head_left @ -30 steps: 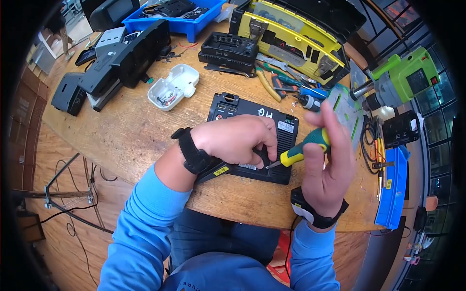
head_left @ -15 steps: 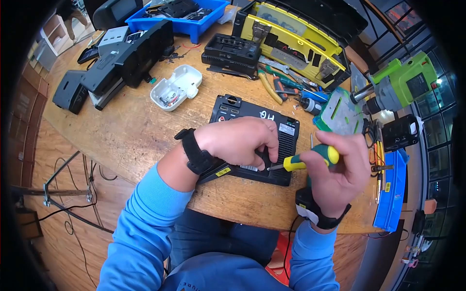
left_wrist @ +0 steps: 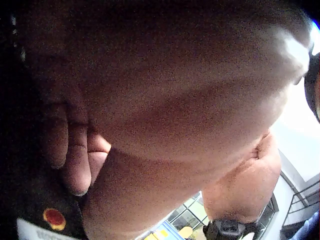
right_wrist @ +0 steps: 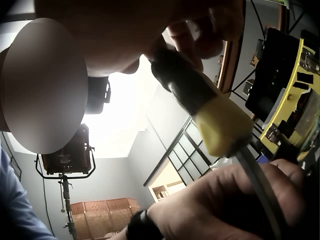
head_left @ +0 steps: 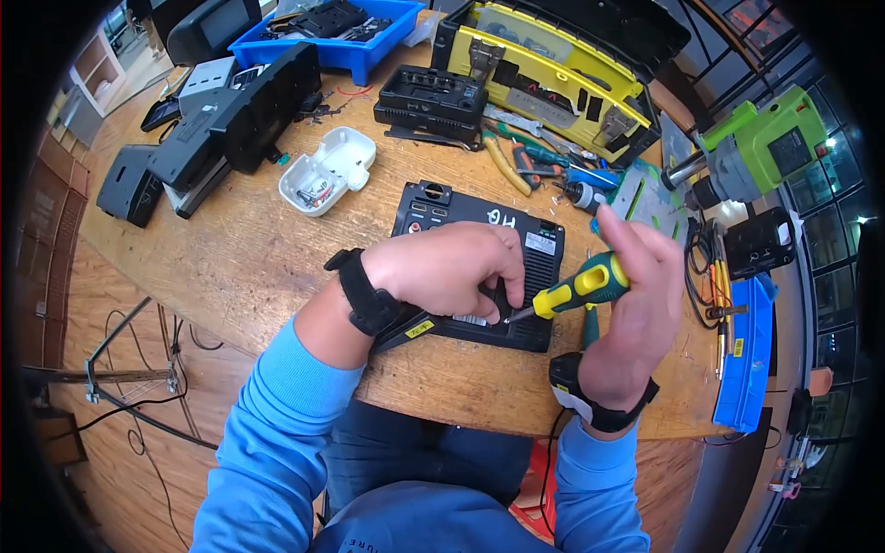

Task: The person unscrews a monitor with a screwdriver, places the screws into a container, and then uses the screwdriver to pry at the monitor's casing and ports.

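Note:
A flat black electronic device (head_left: 461, 205), with ports, vent slots and white lettering, lies on the wooden table. My left hand (head_left: 447, 272) rests across it, with bent fingers and fingertips down on its surface near a small bright screw spot. In my right hand (head_left: 636, 313) is a green-and-yellow screwdriver (head_left: 583, 288); its fingers curl about the handle's end. The shaft slants down to the device beside the left fingertips. In the right wrist view the screwdriver's yellow collar (right_wrist: 223, 125) shows above the left hand. Left fingers (left_wrist: 77, 160) touch the device's dark surface in the left wrist view.
Another green-handled tool (head_left: 591, 324) lies beneath the right hand. A white tray (head_left: 327, 170) holds small parts. Behind are a black box (head_left: 430, 101), pliers (head_left: 535, 166) and a yellow toolbox (head_left: 553, 88). A green drill stand (head_left: 770, 147) and blue bin (head_left: 745, 359) stand right.
My right hand moved right and lower, then came back left and up, regripping and turning the screwdriver handle. The left hand stays at the same place on the device.

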The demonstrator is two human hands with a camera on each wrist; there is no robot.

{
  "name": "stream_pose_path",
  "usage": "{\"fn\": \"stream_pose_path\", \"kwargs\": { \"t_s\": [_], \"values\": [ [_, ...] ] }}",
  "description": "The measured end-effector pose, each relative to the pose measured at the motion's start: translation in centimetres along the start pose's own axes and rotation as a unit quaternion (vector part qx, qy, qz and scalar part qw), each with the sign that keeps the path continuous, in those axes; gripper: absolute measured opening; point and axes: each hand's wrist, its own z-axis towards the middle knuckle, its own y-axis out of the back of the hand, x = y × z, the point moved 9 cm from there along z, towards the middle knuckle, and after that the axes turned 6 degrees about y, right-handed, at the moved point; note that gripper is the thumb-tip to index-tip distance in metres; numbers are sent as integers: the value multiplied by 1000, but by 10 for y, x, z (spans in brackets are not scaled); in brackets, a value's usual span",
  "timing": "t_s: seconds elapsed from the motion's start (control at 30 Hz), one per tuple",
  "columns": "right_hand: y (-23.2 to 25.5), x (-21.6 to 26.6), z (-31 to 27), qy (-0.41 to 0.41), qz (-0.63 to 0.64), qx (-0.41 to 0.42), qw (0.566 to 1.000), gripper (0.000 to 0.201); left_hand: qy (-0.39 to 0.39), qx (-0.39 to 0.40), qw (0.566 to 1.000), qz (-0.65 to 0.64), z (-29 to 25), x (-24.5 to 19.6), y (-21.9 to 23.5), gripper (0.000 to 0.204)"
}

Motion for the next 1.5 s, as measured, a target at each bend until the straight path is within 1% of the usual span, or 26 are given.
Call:
{"fn": "stream_pose_path", "kwargs": {
  "t_s": [0.03,0.07,0.1,0.17,0.2,0.3,0.37,0.4,0.47,0.5,0.57,0.6,0.67,0.7,0.8,0.87,0.9,0.97,1.0,1.07,1.17,1.2,1.27,1.37,1.43,1.5],
  "values": [
    [2,2,4,-9,28,-22,999,42,1,1,1000,-1,0,0,-1,30],
    [-1,1,3,-54,67,-10,996,41,7,1,1000,-2,0,1,0,30],
    [5,4,1,-55,67,-10,996,41,12,1,1000,-3,0,1,0,30],
    [7,1,-3,-72,-59,67,993,41,16,4,1000,-1,0,0,1,30],
    [8,1,-4,-73,-59,65,993,41,20,7,1000,0,0,0,1,30],
    [4,-5,-3,-67,-67,71,993,40,16,1,1000,-3,-1,-2,1,31],
    [6,6,1,33,-52,-18,998,40,20,4,1000,-1,-2,-4,2,31],
    [4,9,1,32,-52,-18,998,40,24,3,1000,2,-1,-4,2,32],
    [2,3,1,-38,44,-24,998,41,20,5,1000,1,-1,-2,1,32],
    [1,0,-1,-37,43,-23,998,41,17,4,1000,1,-1,-2,1,32],
    [-1,3,-6,22,-3,-8,1000,37,11,2,1000,-1,-1,-2,2,32],
    [4,5,-6,23,-2,-7,1000,37,6,0,1000,-4,-1,-3,2,32],
    [7,9,-8,8,-86,55,995,37,12,1,1000,7,-2,-4,2,32],
    [7,9,-8,9,-87,55,995,37,17,2,1000,19,-1,-3,2,32],
    [0,2,-6,-8,-88,51,995,36,8,2,1000,0,-1,-4,2,31],
    [4,7,-1,43,-71,-34,996,37,9,2,1000,-1,-1,-4,2,31],
    [3,11,0,42,-71,-34,996,37,10,2,1000,-2,-1,-4,2,31],
    [0,-3,-1,-78,91,-27,992,44,10,1,1000,-3,-1,-3,2,31],
    [3,-3,-3,-78,91,-27,992,44,9,0,1000,-4,-1,-3,2,31],
    [1,-4,-5,-68,-8,43,997,47,13,0,1000,-1,-2,-4,3,31],
    [5,-1,-7,-55,-43,61,996,48,19,3,1000,3,-1,-5,3,31],
    [1,-5,-6,-55,-43,60,996,48,23,2,1000,5,-1,-4,3,31],
    [3,5,-1,51,-54,-30,997,46,20,3,1000,0,-2,-4,2,30],
    [-5,7,-6,41,6,-12,999,45,15,0,1000,-5,-2,-4,2,29],
    [0,8,-9,35,18,-10,999,48,16,-3,1000,-5,-2,-2,2,28],
    [4,13,-8,54,-60,16,997,51,-4,-9,1000,1,-2,-2,1,28]
  ]
}}
